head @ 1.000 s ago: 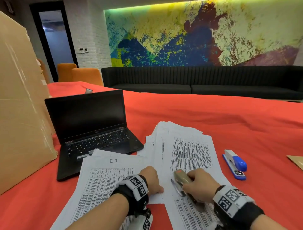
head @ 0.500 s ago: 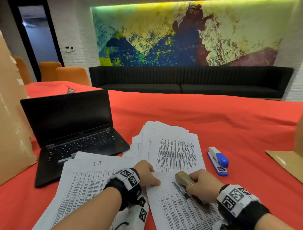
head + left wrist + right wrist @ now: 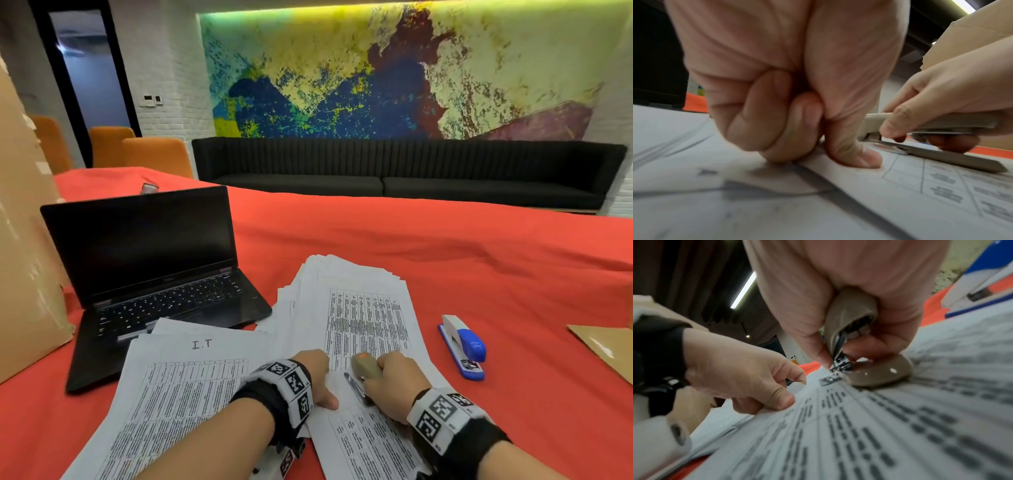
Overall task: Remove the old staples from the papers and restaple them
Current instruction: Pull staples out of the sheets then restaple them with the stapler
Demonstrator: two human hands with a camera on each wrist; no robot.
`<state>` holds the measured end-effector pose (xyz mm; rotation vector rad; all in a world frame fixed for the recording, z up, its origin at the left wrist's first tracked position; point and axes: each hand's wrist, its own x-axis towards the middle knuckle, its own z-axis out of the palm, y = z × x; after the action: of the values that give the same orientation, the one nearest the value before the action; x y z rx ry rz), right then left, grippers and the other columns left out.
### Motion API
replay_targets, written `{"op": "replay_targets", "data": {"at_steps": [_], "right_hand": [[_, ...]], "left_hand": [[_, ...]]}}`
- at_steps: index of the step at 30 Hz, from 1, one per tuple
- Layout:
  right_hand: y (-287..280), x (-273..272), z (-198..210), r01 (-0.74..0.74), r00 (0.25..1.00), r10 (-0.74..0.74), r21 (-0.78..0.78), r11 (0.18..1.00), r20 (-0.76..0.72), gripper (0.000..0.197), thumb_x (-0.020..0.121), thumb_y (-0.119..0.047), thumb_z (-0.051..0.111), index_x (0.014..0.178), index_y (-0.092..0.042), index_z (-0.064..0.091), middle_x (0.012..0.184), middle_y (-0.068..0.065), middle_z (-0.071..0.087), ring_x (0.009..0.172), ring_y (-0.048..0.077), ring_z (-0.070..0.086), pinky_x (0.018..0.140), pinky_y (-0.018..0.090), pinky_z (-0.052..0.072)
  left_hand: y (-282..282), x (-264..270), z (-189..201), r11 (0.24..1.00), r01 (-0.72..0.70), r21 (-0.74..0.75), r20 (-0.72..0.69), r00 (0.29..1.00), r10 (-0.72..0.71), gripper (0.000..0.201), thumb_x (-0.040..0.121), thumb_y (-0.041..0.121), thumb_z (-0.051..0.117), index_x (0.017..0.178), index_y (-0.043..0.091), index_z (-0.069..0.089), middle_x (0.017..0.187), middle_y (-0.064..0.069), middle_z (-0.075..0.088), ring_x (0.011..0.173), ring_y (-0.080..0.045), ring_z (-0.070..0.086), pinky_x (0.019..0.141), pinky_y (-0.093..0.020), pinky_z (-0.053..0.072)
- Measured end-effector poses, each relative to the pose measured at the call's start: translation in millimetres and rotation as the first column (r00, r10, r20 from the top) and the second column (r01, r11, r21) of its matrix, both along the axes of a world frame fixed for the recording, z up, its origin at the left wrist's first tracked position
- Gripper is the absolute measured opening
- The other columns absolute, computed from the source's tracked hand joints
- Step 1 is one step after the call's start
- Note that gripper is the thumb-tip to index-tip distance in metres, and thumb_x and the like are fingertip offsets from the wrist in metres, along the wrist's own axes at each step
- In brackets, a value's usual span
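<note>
Your red-covered surface point(image 3: 445, 267) carries an open laptop point(image 3: 150, 274), printed papers point(image 3: 366, 318) and a blue stapler point(image 3: 464, 346); a black sofa point(image 3: 411, 171) lines the far wall. Only your left wrist view shows the grey stapler point(image 3: 937, 123) mouth over the top sheet's corner. Your right hand point(image 3: 394, 383) grips it; your left hand point(image 3: 317, 373), fingers clenched, presses its thumb on the sheet.

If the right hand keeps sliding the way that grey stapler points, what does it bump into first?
Probably the left hand. The stapler in the right hand points across the paper toward its thumb, with only paper between.
</note>
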<state>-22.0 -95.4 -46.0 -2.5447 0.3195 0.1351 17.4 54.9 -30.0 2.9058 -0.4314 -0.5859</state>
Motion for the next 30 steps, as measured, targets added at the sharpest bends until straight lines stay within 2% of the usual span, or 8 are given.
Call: {"op": "replay_targets", "data": {"at_steps": [6, 10, 12, 15, 18, 24, 28, 30], "right_hand": [[11.5, 11.6, 14.7, 0.055, 0.994, -0.058, 0.034, 0.998, 0.094, 0.029, 0.096, -0.024, 0.038, 0.081, -0.009, 0.057, 0.085, 0.013, 0.059, 0.079, 0.028, 0.052, 0.074, 0.031, 0.046], [9.3, 13.0, 13.1, 0.077, 0.993, -0.089, 0.156, 0.985, 0.072, 0.031, 0.088, -0.032, 0.051, 0.064, -0.013, 0.055, 0.062, 0.004, 0.055, 0.068, 0.028, 0.058, 0.064, 0.029, 0.047], [7.4, 7.6, 13.3, 0.041, 0.997, -0.053, 0.183, 0.982, 0.058, 0.017, 0.080, -0.025, 0.058, 0.073, -0.011, 0.064, 0.063, 0.003, 0.058, 0.066, 0.025, 0.062, 0.060, 0.029, 0.049], [8.8, -6.9, 18.9, -0.056, 0.997, 0.044, 0.210, 0.976, 0.060, 0.014, 0.075, -0.023, 0.062, 0.083, -0.012, 0.066, 0.064, 0.000, 0.058, 0.062, 0.019, 0.057, 0.057, 0.023, 0.044], [24.6, -22.5, 30.1, -0.144, 0.988, 0.124, 0.247, 0.958, 0.094, 0.016, 0.071, -0.018, 0.064, 0.085, -0.011, 0.067, 0.064, -0.001, 0.058, 0.059, 0.014, 0.055, 0.053, 0.021, 0.042], [83.8, -59.0, 54.9, -0.345, 0.934, 0.320, 0.167, 0.924, 0.162, 0.013, 0.076, -0.018, 0.066, 0.082, -0.007, 0.063, 0.056, -0.005, 0.046, 0.042, 0.006, 0.039, 0.039, 0.019, 0.031], [119.7, -87.5, 64.4, -0.457, 0.888, 0.449, 0.092, 0.884, 0.096, 0.006, 0.072, -0.014, 0.060, 0.077, -0.011, 0.060, 0.057, -0.002, 0.045, 0.042, 0.011, 0.040, 0.040, 0.019, 0.031], [136.3, -99.8, 69.7, -0.498, 0.867, 0.496, 0.079, 0.863, 0.047, 0.003, 0.070, -0.012, 0.058, 0.073, -0.013, 0.057, 0.058, -0.001, 0.046, 0.044, 0.013, 0.043, 0.040, 0.018, 0.032]], "left_hand": [[2.0, 1.1, -6.3, 1.000, -0.007, 0.011, 0.024, 1.000, 0.007, 0.061, 0.081, 0.037, 0.074, 0.128, 0.005, 0.051, 0.128, -0.012, 0.059, 0.116, -0.029, 0.057, 0.095, -0.035, 0.046], [7.4, 1.7, -6.8, 1.000, -0.009, -0.005, 0.029, 1.000, 0.009, 0.065, 0.080, 0.041, 0.074, 0.127, 0.003, 0.050, 0.127, -0.013, 0.058, 0.116, -0.029, 0.057, 0.094, -0.035, 0.046], [14.6, 4.0, -1.8, 0.998, -0.035, -0.052, 0.013, 0.999, 0.036, 0.058, 0.082, 0.039, 0.072, 0.122, 0.003, 0.051, 0.122, -0.012, 0.058, 0.110, -0.027, 0.057, 0.091, -0.034, 0.046], [29.6, 4.0, 6.2, 0.951, -0.136, -0.277, -0.071, 0.990, 0.121, 0.032, 0.086, 0.040, 0.067, 0.102, 0.016, 0.054, 0.084, -0.003, 0.055, 0.070, -0.017, 0.053, 0.061, -0.024, 0.045], [42.8, -8.9, 11.1, 0.838, -0.259, -0.480, -0.262, 0.954, 0.145, 0.042, 0.083, 0.041, 0.072, 0.106, 0.011, 0.054, 0.055, -0.001, 0.041, 0.041, -0.013, 0.038, 0.040, -0.017, 0.030], [85.2, -50.0, 16.4, 0.788, -0.255, -0.560, -0.283, 0.953, 0.107, 0.050, 0.060, 0.032, 0.071, 0.099, 0.001, 0.066, 0.058, -0.009, 0.041, 0.042, -0.017, 0.039, 0.043, -0.021, 0.030], [145.3, -80.0, 19.0, 0.754, -0.309, -0.579, -0.324, 0.936, 0.135, 0.007, 0.080, 0.018, 0.069, 0.074, 0.015, 0.071, 0.053, -0.001, 0.039, 0.040, -0.013, 0.035, 0.043, -0.020, 0.027], [185.9, -92.0, 15.8, 0.736, -0.377, -0.563, -0.311, 0.921, 0.234, 0.022, 0.085, 0.017, 0.068, 0.063, 0.019, 0.065, 0.047, 0.001, 0.041, 0.040, -0.013, 0.036, 0.041, -0.021, 0.029]]}}
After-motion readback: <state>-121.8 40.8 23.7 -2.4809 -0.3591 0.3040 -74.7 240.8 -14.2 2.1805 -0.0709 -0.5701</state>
